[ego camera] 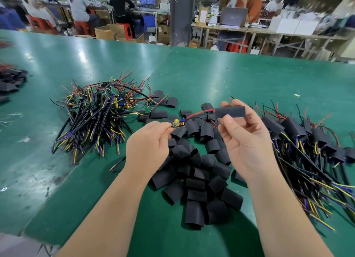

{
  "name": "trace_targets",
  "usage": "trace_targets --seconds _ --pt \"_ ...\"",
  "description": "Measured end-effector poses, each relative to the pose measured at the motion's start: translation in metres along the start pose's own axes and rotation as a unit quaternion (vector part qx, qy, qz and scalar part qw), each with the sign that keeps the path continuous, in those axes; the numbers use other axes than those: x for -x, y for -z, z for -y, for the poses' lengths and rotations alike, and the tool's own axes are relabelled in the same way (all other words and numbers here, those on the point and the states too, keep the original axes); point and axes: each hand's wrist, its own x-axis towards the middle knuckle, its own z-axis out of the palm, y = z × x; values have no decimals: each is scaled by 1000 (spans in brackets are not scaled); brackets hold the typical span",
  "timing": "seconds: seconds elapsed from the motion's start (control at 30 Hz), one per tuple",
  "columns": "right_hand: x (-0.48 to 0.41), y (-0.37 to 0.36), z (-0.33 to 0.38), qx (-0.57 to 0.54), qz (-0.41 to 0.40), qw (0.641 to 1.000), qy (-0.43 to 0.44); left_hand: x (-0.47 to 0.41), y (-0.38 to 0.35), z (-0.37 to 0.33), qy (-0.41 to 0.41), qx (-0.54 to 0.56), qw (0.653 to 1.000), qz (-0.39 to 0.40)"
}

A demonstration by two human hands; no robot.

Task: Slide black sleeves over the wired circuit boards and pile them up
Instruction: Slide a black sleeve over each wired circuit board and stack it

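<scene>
On the green table (211,68), both forearms reach forward over a heap of loose sleeves (196,180), hands held apart. The right hand (247,141), palm toward the camera, pinches one black sleeve (230,111) between thumb and fingers. The left hand (148,143), fingers curled, pinches a circuit board (177,123), whose red wire (197,112) runs to the sleeve's mouth

Table (230,74): glossy green surface, scuffed and worn at left. Sleeves (197,189): matt black, smooth. Background boxes (107,33): brown cardboard.
</scene>
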Motion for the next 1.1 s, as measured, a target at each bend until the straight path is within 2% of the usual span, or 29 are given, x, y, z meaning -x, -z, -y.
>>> trace_targets --seconds 0.2,0.5,0.67,0.83,1.0,1.1 --pt "4 -8 -21 12 25 997 -78 4 -3 -12 -43 43 998 10" --pt "4 -1 -24 124 7 991 -39 4 -3 -14 -36 54 998 -21" --pt "5 -1 -22 110 64 991 -46 3 -3 -14 -29 62 998 -17" --pt "6 0 -30 182 54 980 -54 5 -2 -18 -59 -11 998 23" --pt "4 0 -35 174 49 982 -59 3 -1 -19 -81 -65 993 61" --pt "6 -3 -37 208 63 975 -40 1 -2 -16 -78 -45 992 92"
